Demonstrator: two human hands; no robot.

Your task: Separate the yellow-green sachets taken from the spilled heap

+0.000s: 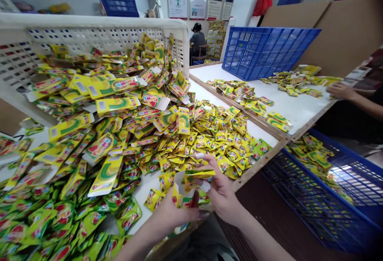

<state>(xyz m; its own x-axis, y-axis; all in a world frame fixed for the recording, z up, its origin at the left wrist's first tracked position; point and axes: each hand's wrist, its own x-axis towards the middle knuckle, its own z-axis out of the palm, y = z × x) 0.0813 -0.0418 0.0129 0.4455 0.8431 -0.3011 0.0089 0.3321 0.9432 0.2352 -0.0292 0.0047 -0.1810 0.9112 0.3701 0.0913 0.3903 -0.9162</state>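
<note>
My left hand (179, 212) is closed round an open yellow paper pouch (182, 191) at the table's near edge. My right hand (219, 189) pinches a few small yellow-green sachets (199, 174) at the pouch's mouth. Just beyond both hands lies a big heap of the same sachets (209, 133) on the white table (149, 183). Flat yellow pouches (116, 105) spill out of a tipped white crate (98, 25) at the left.
A blue crate (329, 209) with several sachets stands on the floor at the right. On the neighbouring table (293, 109) sit another blue crate (263, 49) and loose sachets, with another person's hand (341, 91) on its far end. A person sits at the back.
</note>
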